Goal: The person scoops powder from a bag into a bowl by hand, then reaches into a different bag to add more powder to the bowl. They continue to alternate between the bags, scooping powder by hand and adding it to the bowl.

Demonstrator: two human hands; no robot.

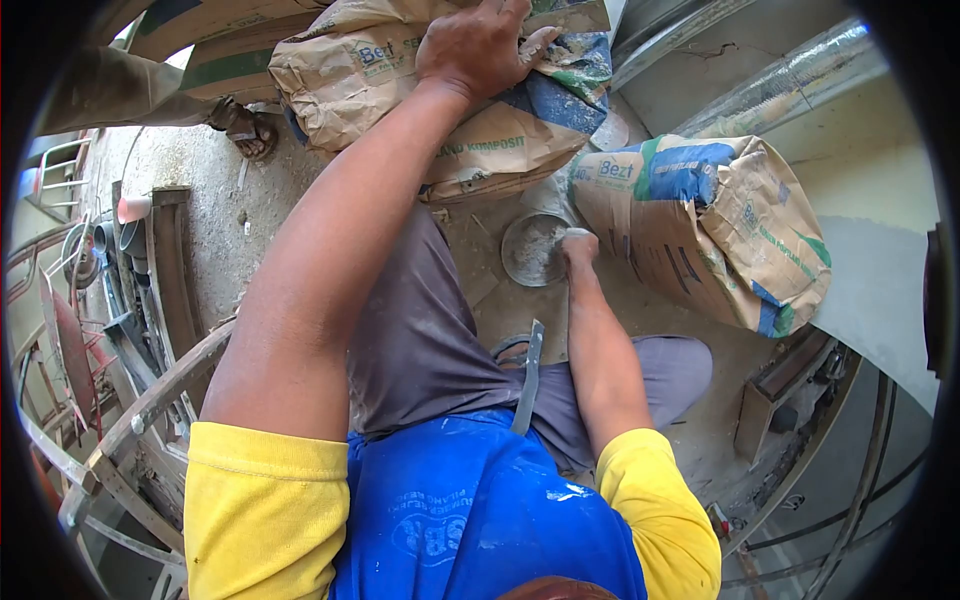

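Observation:
My left hand (478, 48) is at the top of a crumpled paper cement bag (340, 75), gripping it with the thumb stretched to the right. The fingertips are partly cut off by the frame's upper edge. Below on the floor, my right hand (578, 248) holds the rim of a round grey bowl (508, 262) with pale powder inside. Just right of that hand stands another cement bag (690, 230) with blue and green print, its top folded over. Whitish dust and something pale and translucent lie between the two bags, above the bowl.
A flat metal blade (530, 375) sticks up by my waist. Another person's sandaled foot (252, 135) is at upper left. Wooden boards (175, 260) and metal frames (60, 340) stand at left. A foil-wrapped pipe (790, 80) and the wall are at right, above a wooden box (785, 395).

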